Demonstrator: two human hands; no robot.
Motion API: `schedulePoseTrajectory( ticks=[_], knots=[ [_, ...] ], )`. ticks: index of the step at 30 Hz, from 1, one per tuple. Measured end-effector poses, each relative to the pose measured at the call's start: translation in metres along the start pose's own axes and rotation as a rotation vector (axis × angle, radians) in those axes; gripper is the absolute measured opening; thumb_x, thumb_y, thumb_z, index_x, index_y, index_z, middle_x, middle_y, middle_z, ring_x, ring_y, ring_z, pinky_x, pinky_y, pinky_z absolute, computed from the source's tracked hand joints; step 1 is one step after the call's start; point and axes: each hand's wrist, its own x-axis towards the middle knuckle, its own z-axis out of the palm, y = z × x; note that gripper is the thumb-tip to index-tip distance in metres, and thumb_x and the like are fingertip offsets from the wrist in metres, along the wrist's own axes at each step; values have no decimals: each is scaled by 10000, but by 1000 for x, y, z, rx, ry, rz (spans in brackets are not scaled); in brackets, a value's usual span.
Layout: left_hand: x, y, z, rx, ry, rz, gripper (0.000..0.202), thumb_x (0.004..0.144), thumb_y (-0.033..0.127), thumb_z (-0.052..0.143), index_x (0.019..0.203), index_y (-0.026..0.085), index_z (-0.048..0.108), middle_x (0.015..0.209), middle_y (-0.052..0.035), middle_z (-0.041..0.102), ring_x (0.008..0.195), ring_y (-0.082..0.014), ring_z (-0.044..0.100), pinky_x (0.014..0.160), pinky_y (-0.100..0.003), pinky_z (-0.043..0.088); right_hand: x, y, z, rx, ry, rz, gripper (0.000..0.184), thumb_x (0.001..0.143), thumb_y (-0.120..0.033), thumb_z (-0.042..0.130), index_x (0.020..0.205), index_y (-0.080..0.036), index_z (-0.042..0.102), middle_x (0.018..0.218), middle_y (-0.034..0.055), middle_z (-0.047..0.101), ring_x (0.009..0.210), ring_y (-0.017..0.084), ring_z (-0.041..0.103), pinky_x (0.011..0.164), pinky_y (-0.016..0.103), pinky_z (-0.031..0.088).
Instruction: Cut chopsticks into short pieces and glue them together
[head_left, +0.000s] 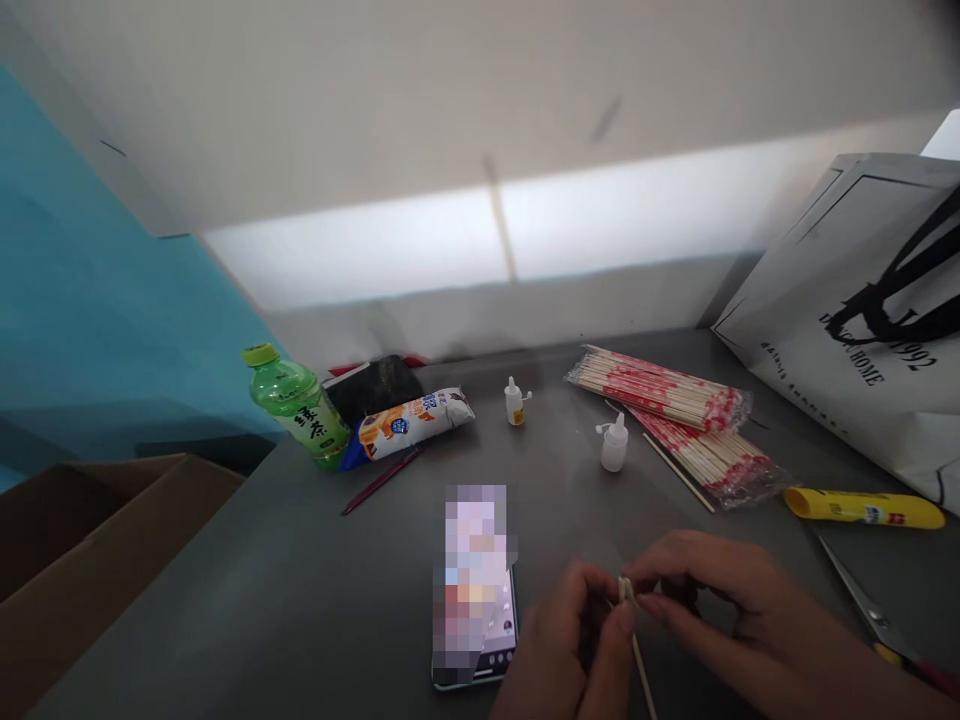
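Observation:
Short pale wooden stick pieces (625, 590) are pinched upright between the thumb and fingers of my left hand (581, 645). My right hand (731, 605) is closed, with its thumb and forefinger tips meeting at the same pieces from the right. Below the fingers a long thin wooden stick (643, 675) runs down out of the picture; whether it joins the short pieces I cannot tell. Left of my hands lies a phone (510, 625) with its screen lit and partly blurred. Beyond the hands stands a small white glue bottle (613, 450) with its cap off to the side.
Another small glue bottle (514, 405) stands farther back. Wrapped packs of wooden sticks (664, 388) and a loose stick (679, 473) lie right. Yellow tube (866, 508), scissors (870, 605) and white bag (847, 300) flank the right; green bottle (300, 405), snack packet (412, 425) and pen (382, 480), the left.

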Motion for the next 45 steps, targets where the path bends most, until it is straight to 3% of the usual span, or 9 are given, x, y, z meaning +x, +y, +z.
schedulePoseTrajectory(
  ticks=[12,18,27,34,41,45],
  knots=[
    [0,-4,2,-19,-15,28,489,976,677,469,961,199,575,679,31,491,612,-130,450,554,-251,298,0,-2,1,40,-17,43,110,987,-349,597,965,-325,702,826,-25,721,718,183,688,639,278,554],
    [0,-5,4,1,40,6,477,962,669,502,941,201,591,692,24,496,627,-136,445,532,-242,283,-2,-1,2,37,-42,72,122,981,-377,613,939,-325,715,813,-31,730,721,185,689,651,286,542],
    [-2,9,-2,-44,2,-27,421,969,607,538,961,190,591,710,34,480,618,-125,412,564,-251,304,1,-2,2,60,-30,48,126,985,-351,612,962,-329,734,834,-25,743,734,180,699,656,277,542],
    [0,9,-5,-12,-39,-27,383,985,565,539,974,185,584,706,39,483,610,-120,414,559,-247,296,0,-7,-1,-3,-35,97,149,977,-362,602,910,-302,720,785,-26,728,709,183,692,640,270,547],
    [0,2,-1,-22,14,48,437,974,634,528,901,205,567,746,-7,583,650,-140,522,544,-229,352,-2,-10,-4,-18,-27,72,150,977,-340,591,936,-298,729,780,-12,739,690,196,701,621,268,568],
    [1,-4,3,-139,-26,26,472,960,672,526,912,203,550,745,-19,627,596,-133,569,552,-242,401,-1,-6,-7,8,-40,44,135,994,-335,571,952,-320,699,832,-12,705,718,195,678,637,294,543]
  ],
)
